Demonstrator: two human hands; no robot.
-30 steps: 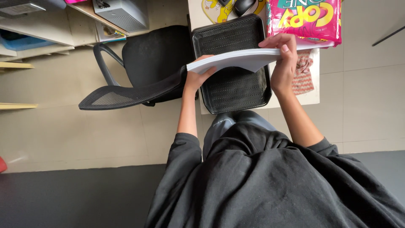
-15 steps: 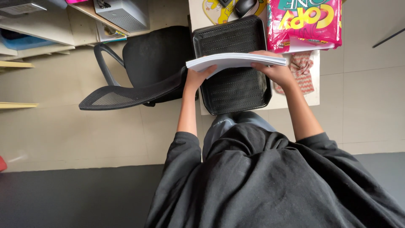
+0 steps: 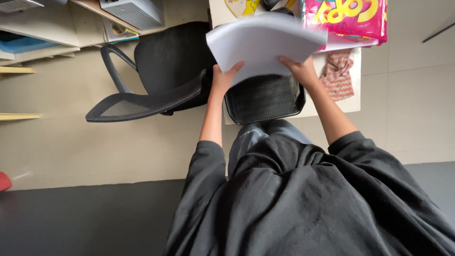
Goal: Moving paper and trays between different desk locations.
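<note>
Tilting white paper stack (image 3: 265, 45), slightly blurred

At twelve o'clock the tabletop (image 3: 353, 102) is crowded: a black mesh tray (image 3: 265, 97), a pink paper pack (image 3: 348, 16) and a patterned cloth (image 3: 337, 76) block it. At ten o'clock an office chair (image 3: 156, 78) bars the way; bare floor (image 3: 417, 95) lies open at two o'clock.

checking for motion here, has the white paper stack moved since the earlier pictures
Yes. The paper stack, held by left hand and right hand, has tipped up, broad face showing, over the black mesh tray.
</note>
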